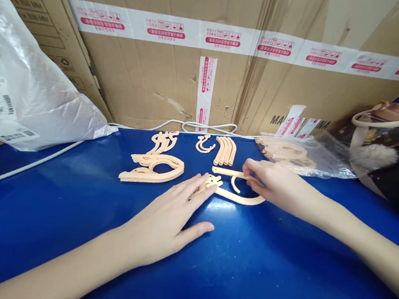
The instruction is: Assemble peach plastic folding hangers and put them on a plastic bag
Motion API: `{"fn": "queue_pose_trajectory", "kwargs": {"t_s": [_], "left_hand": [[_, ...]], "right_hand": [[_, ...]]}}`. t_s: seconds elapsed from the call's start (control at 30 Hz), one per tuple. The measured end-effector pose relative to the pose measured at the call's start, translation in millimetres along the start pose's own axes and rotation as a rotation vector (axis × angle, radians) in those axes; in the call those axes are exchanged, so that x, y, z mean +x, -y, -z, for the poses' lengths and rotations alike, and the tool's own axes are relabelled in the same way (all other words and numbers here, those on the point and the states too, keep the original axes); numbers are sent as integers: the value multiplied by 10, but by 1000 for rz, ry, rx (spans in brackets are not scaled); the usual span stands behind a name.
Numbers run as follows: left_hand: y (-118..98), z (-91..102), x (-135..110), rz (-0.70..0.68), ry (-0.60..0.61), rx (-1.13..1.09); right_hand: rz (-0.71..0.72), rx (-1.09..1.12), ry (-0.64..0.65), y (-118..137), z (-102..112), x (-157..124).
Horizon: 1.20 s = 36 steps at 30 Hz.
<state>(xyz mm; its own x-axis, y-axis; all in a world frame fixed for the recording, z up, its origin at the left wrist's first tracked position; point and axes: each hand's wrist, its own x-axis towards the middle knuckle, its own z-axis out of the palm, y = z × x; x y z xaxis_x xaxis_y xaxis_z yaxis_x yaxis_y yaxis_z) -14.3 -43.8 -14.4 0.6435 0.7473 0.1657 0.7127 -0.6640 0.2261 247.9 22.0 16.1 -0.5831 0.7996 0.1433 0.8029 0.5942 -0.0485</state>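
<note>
My left hand (167, 217) lies flat on the blue table, fingers stretched and thumb apart. Its fingertips rest on a beige plastic hanger centre piece (213, 181), partly covering it. From that piece a curved hanger arm (240, 198) runs right, below my right hand (274, 183). My right hand pinches a straight-ended beige hanger arm (227, 172) between thumb and fingers. Just under it is a beige hook (234, 185); whether it is touched I cannot tell. To the left lies a stack of folded beige hangers (157, 176).
Behind are loose hooks (164, 142), more hooks (205, 144) and a row of hanger arms (225, 151). A clear bag of beige parts (292, 152) lies right, near a dark bag (391, 155). A white cable (159, 125) runs before cardboard boxes (150, 77). A white plastic package (32, 75) stands left.
</note>
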Motion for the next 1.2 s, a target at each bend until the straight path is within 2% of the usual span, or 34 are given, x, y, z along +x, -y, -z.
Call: {"fn": "queue_pose_trajectory", "kwargs": {"t_s": [0.17,0.27,0.33,0.47,0.6,0.87,1.0,1.2], "left_hand": [[2,34,20,19,-2,-19],[-15,57,40,0,-41,-3],[-32,66,49,-20,-69,25],[-56,81,57,-28,-81,114],[-23,70,47,21,-168,134],[84,85,5,110,-321,37],[42,203,-11,235,-354,5],[-42,327,-1,352,-224,-75]], "right_hand": [[69,-202,-56,60,63,-28],[223,-131,-120,186,80,-70],[313,-85,-114,283,48,-104],[379,-95,-96,408,-68,-134],[389,-113,-117,426,-89,-135],[588,-188,-145,526,-85,-217],[577,-189,-166,542,-117,-229],[427,-44,-186,466,-79,-203]]}}
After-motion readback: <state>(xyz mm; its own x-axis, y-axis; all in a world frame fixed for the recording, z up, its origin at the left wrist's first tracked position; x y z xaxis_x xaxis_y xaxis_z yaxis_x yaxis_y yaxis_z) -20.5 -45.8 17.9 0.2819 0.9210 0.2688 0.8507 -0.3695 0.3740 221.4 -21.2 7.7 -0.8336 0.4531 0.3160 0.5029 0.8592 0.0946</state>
